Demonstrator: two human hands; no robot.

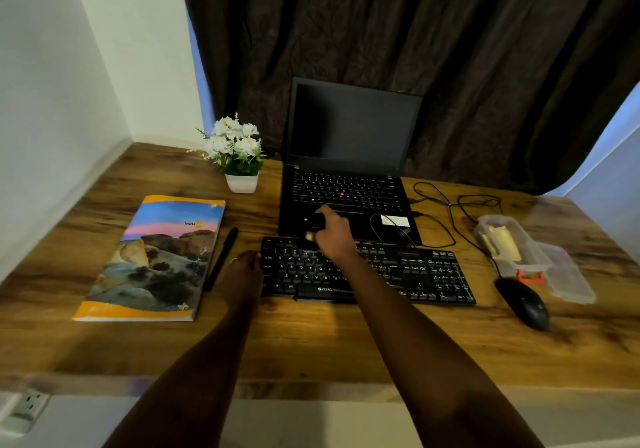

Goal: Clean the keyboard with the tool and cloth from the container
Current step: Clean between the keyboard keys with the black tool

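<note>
Two hands work the flat black plastic keyboard (367, 271) at the counter's (311, 343) centre: the left hand (244, 267) braces its nine-o'clock edge, grip flat and holding nothing, while the right hand (329, 231) closes around a small dark cleaning tool (313, 221) over the top row. Short, light strokes along each row suit best; the clear plastic container (512, 243) waits at three o'clock.

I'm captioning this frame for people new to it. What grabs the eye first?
Two bare arms reach in: the right hand holds a small dark tool over the black keyboard, the left hand steadying its left end. Behind it stands an open laptop; a colourful book lies left.
</note>
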